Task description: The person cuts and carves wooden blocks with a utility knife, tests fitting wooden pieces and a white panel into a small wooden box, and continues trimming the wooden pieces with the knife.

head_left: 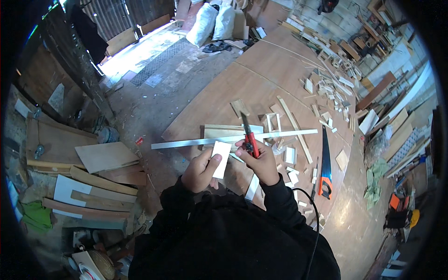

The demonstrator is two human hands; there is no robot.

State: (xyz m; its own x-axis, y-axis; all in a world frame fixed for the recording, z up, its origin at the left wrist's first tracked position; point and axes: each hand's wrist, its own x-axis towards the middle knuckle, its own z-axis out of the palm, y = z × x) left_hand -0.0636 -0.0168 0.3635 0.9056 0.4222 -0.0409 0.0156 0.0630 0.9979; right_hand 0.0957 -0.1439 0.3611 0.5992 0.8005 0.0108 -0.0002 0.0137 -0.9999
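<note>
My left hand (198,172) grips a small white rectangular piece (220,161) upright, thumb across its face. My right hand (259,163) is closed on a red-handled tool (250,143) with a dark, narrow blade pointing away from me, just right of the white piece. Beyond my hands a long white strip (182,142) lies across stacked boards (210,133) on the large wooden worktop (219,95). A small wooden frame (272,122) and a wooden slat (298,135) lie right of the tool. A handsaw with an orange handle (325,161) rests farther right.
Scrap blocks (326,88) are heaped on the worktop's far right. Leaning planks (392,126) line the right wall. Boards (105,156) are piled at the left. White sacks (203,25) stand at the back near a bright doorway. A black cable (317,219) hangs beside my right side.
</note>
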